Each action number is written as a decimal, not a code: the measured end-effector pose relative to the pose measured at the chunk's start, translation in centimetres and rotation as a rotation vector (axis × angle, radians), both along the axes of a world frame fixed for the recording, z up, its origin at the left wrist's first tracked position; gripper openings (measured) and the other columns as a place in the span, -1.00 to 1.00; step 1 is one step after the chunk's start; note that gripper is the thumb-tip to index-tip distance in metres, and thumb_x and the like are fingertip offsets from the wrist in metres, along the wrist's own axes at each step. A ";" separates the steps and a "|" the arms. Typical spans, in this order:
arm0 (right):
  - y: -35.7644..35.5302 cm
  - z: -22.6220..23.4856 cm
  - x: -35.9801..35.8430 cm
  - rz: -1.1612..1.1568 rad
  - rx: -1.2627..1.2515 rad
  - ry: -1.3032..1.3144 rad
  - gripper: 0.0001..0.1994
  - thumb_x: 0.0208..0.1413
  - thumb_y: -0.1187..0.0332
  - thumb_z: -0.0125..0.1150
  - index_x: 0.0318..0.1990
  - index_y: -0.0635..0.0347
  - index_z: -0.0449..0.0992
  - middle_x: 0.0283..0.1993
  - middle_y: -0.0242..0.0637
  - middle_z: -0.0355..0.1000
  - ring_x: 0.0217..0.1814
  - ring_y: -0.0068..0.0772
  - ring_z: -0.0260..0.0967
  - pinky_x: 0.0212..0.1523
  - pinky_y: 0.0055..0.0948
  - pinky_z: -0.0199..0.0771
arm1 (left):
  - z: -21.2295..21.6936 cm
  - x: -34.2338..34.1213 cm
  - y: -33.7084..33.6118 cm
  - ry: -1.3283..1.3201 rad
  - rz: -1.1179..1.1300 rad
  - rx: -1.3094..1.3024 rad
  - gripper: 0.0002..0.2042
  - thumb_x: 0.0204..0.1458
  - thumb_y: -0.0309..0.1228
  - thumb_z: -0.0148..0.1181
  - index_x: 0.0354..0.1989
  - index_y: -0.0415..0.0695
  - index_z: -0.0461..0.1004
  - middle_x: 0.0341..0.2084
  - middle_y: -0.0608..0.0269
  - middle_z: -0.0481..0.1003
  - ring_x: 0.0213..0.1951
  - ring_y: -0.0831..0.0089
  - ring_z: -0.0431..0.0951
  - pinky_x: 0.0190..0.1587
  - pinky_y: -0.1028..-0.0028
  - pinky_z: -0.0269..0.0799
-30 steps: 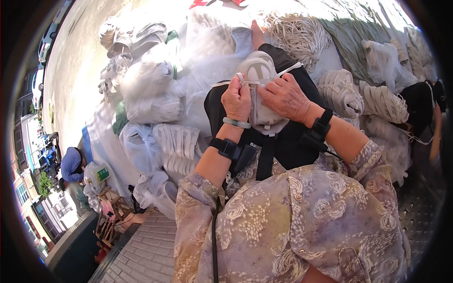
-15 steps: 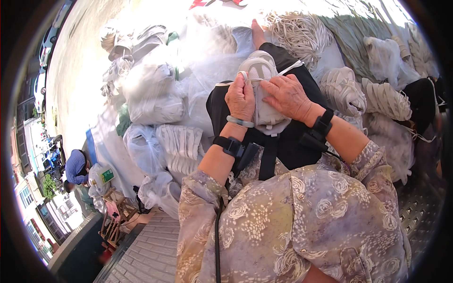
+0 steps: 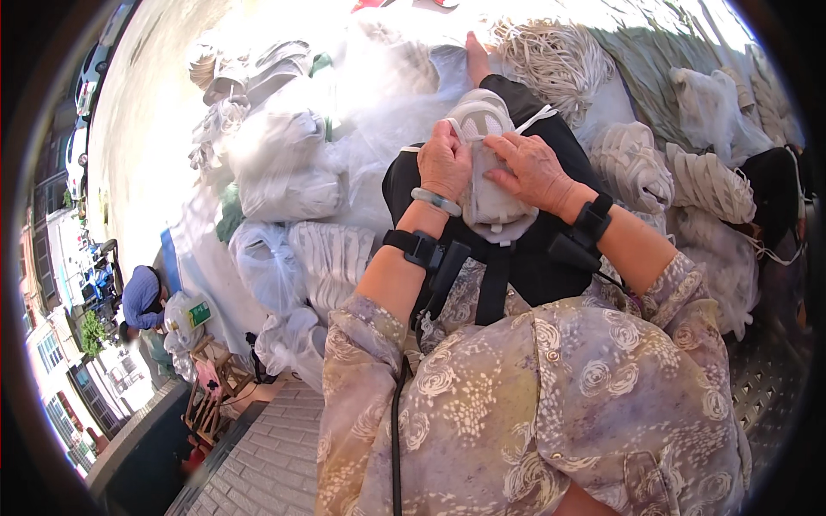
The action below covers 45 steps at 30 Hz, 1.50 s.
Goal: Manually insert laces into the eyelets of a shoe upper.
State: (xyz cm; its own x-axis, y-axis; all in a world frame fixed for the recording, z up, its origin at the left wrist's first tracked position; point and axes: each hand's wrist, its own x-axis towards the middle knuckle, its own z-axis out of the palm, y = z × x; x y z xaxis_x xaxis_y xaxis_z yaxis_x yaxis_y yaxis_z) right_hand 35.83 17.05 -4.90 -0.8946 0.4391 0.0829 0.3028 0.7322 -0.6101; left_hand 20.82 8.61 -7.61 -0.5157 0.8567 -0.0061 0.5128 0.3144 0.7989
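A pale grey shoe upper (image 3: 499,209) lies over my lap, its toe part with white mesh pointing away from me. My left hand (image 3: 445,163) is closed on its left edge by the lacing area, thumb and finger pinched together. My right hand (image 3: 535,172) bends over the right side, index fingertip pressed near the middle of the lacing and thumb lower down on the upper. A white shoelace (image 3: 539,117) sticks out to the right beyond my right fingers. Whether a lace is pinched between the fingertips is hard to make out.
Stacks of pale shoe uppers (image 3: 632,168) lie to my right, and another stack (image 3: 331,262) to my left. Clear plastic bags (image 3: 288,168) spread across the left side. A heap of white laces (image 3: 555,64) lies at the far right. Another person (image 3: 144,297) bends at the far left.
My right index finger has reached further up onto the lacing, and its thumb has spread lower. The white loop at my left thumb no longer stands up. The view has shifted slightly.
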 end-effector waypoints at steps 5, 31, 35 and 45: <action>0.0 -0.4 0.3 -0.016 -0.052 0.048 -0.62 -0.10 0.30 0.17 -0.08 0.16 0.31 -0.24 -0.19 0.38 -0.18 -0.14 0.36 -0.19 -0.25 0.27 | 2.0 1.7 -2.1 -0.020 0.090 -0.054 -0.62 -0.22 -0.38 0.31 -0.22 -0.21 0.33 -0.60 0.25 0.43 -0.56 0.48 0.43 -0.41 0.52 0.38; -1.0 0.1 -1.3 -0.170 -0.033 -0.064 -0.71 -0.08 0.21 0.14 -0.21 0.10 0.33 -0.28 -0.23 0.43 -0.19 -0.22 0.38 -0.21 -0.24 0.15 | 4.0 3.0 -0.9 0.379 -0.158 -0.584 -0.78 -0.08 -0.42 -0.01 -0.27 -0.26 0.30 -0.52 -0.12 0.49 -0.41 -0.01 0.53 -0.35 0.13 0.41; -1.4 -0.1 -1.0 -0.223 -0.059 0.020 -0.67 -0.13 0.20 0.23 -0.22 0.06 0.31 -0.43 -0.32 0.40 -0.33 -0.25 0.37 -0.27 -0.32 0.15 | 3.7 3.2 -1.9 0.437 -0.169 -0.473 -0.78 -0.08 -0.39 0.00 -0.30 -0.27 0.28 -0.59 -0.07 0.49 -0.47 0.02 0.53 -0.40 0.17 0.41; -2.8 0.5 -1.5 -0.254 -0.120 -0.046 -0.69 -0.19 0.27 0.16 -0.23 0.06 0.30 -0.30 -0.27 0.43 -0.19 -0.19 0.37 -0.20 -0.24 0.13 | 2.1 2.6 -4.4 0.437 -0.187 -0.106 -0.80 -0.10 -0.45 -0.02 -0.27 -0.21 0.25 -0.63 0.01 0.47 -0.53 0.04 0.50 -0.50 0.18 0.37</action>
